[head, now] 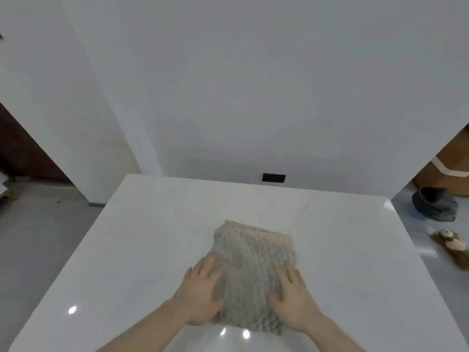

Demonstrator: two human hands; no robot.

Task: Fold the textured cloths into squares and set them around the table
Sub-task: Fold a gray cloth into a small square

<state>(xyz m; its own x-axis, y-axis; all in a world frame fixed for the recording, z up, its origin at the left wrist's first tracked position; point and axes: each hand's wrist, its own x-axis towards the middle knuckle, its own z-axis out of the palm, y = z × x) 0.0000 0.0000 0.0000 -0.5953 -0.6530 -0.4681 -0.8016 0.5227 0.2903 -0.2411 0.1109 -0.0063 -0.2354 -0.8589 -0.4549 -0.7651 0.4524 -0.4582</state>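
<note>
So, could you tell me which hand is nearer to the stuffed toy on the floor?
Right. The right hand rests flat on the grey cloth's right side, towards the toy lying beyond the table's right edge; the left hand rests on the cloth's left side, farther away.

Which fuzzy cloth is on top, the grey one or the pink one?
The grey cloth is on top, under both flat hands. The pink cloth lies beneath it; only its far edge peeks out.

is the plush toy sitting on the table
No, the plush toy lies on the floor, right of the table.
</note>
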